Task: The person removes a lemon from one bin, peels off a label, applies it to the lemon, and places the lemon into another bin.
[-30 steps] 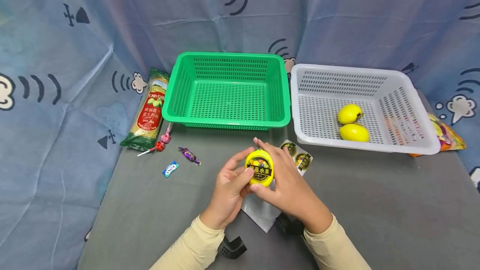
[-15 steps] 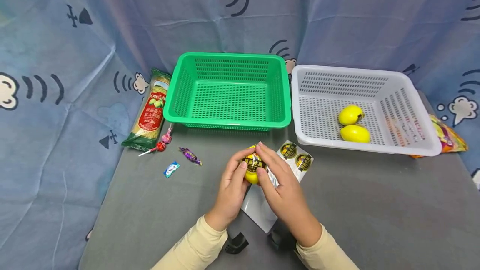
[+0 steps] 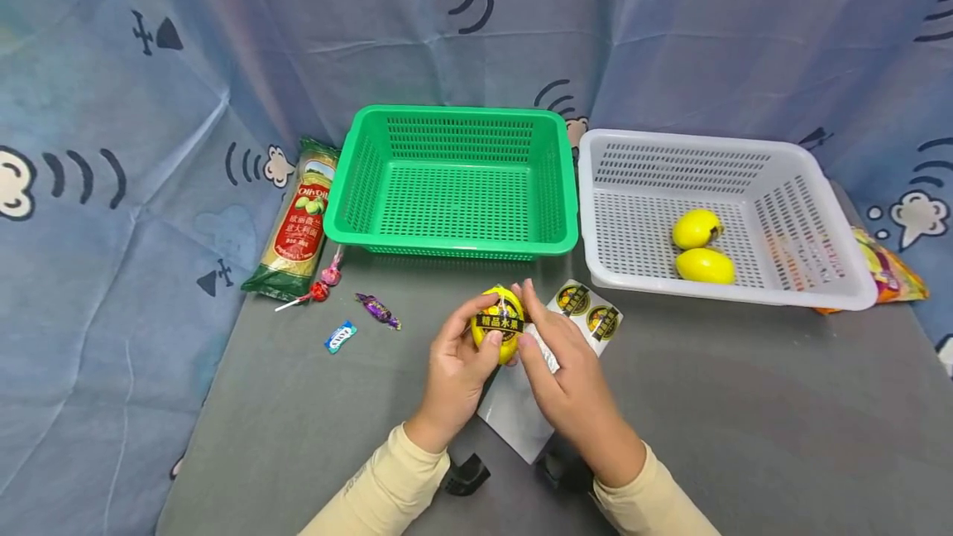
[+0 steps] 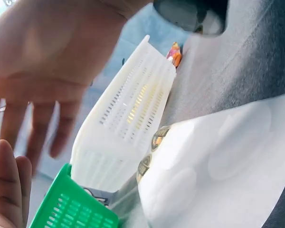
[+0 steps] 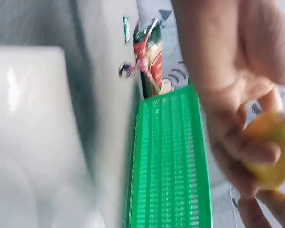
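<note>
A yellow fruit (image 3: 488, 346) with a round black-and-gold sticker (image 3: 500, 322) on its upper face is held above the table. My left hand (image 3: 454, 364) grips it from the left, thumb on the sticker's lower edge and forefinger over the top. In the right wrist view, fingers curl around the fruit (image 5: 270, 152). My right hand (image 3: 569, 375) stands at the fruit's right side with fingers extended, fingertips right at its edge. In the left wrist view that hand (image 4: 47, 61) shows straight fingers. Beneath the hands lies a sticker sheet (image 3: 521, 412), partly covered, with two stickers showing at its far corner.
Behind the hands stands a green basket (image 3: 450, 248). The white basket (image 3: 715, 294) at right contains two yellow fruits (image 3: 704, 265). To the left lie a pasta bag (image 3: 298, 222), lollipops (image 3: 320, 290), a purple-wrapped candy (image 3: 378, 311) and a blue-wrapped candy (image 3: 340, 337). A colourful bag (image 3: 886, 267) sits at far right.
Both hands cupped the fruit half a second ago; now the right fingers have straightened away from its face. The fruit has shifted slightly left, and its sticker faces up more fully.
</note>
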`<action>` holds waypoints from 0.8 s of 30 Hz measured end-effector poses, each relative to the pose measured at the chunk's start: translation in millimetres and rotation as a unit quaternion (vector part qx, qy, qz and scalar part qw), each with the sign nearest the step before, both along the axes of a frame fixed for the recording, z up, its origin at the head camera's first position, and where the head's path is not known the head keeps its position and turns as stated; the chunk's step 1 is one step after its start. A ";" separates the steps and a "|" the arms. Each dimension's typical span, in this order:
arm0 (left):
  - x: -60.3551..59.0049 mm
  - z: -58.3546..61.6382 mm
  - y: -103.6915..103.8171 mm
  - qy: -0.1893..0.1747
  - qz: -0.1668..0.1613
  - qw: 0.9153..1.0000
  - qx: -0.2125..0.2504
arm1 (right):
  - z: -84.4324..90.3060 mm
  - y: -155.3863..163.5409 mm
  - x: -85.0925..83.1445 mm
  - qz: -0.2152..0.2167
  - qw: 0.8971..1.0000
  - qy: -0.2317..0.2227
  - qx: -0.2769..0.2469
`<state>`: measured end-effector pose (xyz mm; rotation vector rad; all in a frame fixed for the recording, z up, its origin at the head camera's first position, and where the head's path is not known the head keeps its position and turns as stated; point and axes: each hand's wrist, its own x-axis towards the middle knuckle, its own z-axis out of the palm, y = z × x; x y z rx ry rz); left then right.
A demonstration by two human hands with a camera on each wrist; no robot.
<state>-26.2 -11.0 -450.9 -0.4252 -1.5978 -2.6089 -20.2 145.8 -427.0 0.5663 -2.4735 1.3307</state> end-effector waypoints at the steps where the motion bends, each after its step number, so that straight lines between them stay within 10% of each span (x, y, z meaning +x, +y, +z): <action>1: -0.6 0.3 0.3 0.002 0.003 1.000 0.003 | -0.8 -1.4 0.3 -0.007 1.000 0.011 -0.009; 12: -2.2 -2.2 4.5 0.009 0.016 1.000 0.012 | -9.8 -13.2 -6.5 -0.063 0.985 0.152 0.046; 24: -5.3 -9.1 4.3 0.017 0.031 0.999 -0.012 | -16.4 -14.7 -8.5 -0.055 0.985 0.135 0.094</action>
